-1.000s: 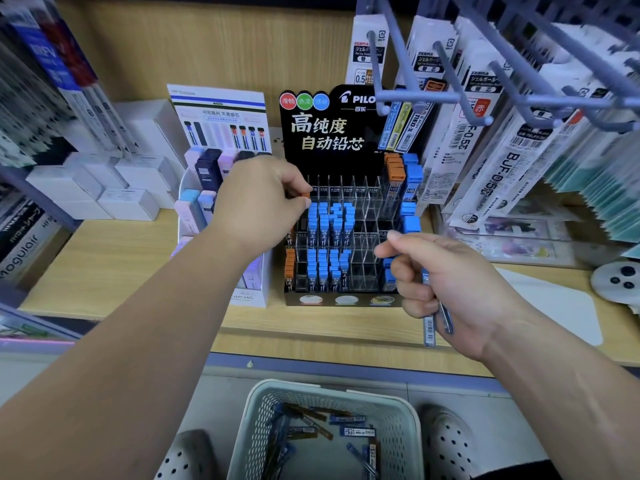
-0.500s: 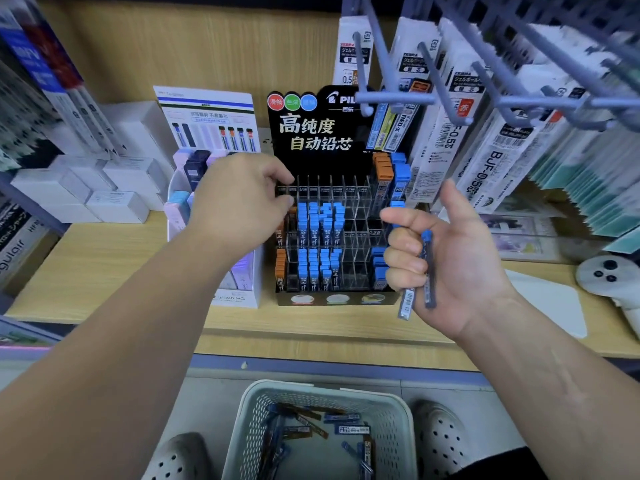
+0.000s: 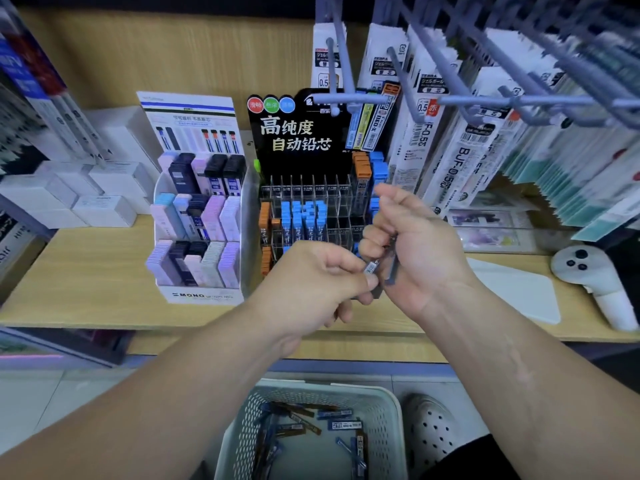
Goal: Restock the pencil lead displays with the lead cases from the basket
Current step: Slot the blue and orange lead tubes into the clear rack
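Comparing against half a second ago, we note the left hand has left the upper-left slots of the black tiered lead display with clear plastic dividers. It now meets the right hand in front of the display, pinching the slim barcode-labelled plastic lead case. The right hand's fingers have curled round the dark-blue lead case. The loose lead cases lie unchanged in the pale perforated plastic basket below.
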